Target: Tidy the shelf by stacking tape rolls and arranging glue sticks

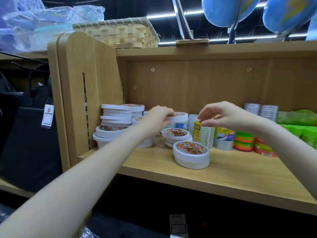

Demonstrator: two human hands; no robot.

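Observation:
White tape rolls crowd the left half of a wooden shelf (231, 176). My left hand (158, 118) grips one white tape roll (179, 118) by its rim, above a low stack of rolls (176, 134). My right hand (223, 115) hovers just to the right of that roll with fingers loosely curled and nothing in them. Two more rolls (191, 154) sit stacked near the shelf's front. A taller pile of white rolls (115, 117) leans against the left wall. No glue sticks are recognisable.
Clear tape packs with yellow labels (202, 134) stand behind my right hand. Coloured tape rolls (243, 140) and green packages (298, 117) fill the right side. A woven basket (123, 31) and blue globes (228, 9) sit on top. Black bags (25, 126) hang at left.

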